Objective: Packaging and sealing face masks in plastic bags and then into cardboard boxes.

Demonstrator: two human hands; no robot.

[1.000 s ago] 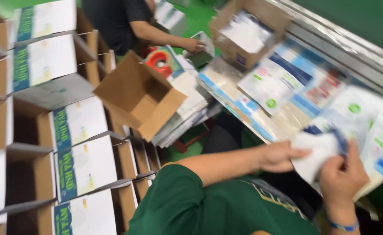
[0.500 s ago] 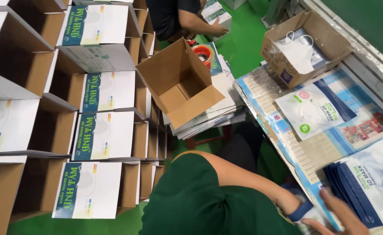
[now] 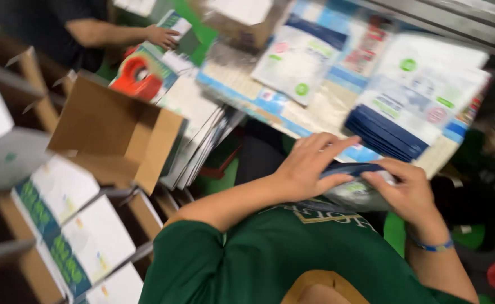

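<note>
My left hand (image 3: 309,168) and my right hand (image 3: 406,192) meet in front of my green-shirted chest. Between them they grip a flat packet (image 3: 359,181) with a dark blue edge and a clear white face. The left hand's fingers lie across the packet's top, and the right hand clasps its right end. A blue band circles my right wrist. Just beyond the hands, a stack of dark blue packets (image 3: 385,134) lies on the worktable (image 3: 320,115).
White and blue packets (image 3: 298,56) cover the worktable. An open empty cardboard box (image 3: 112,135) sits left of a pile of flat sheets (image 3: 202,129). White boxes with green labels (image 3: 61,191) fill the left. Another person's hand (image 3: 163,36) works near a red tape dispenser (image 3: 137,76).
My hands have come from the table at the lower right to my chest and now hold the packet together. The view has swung and blurred.
</note>
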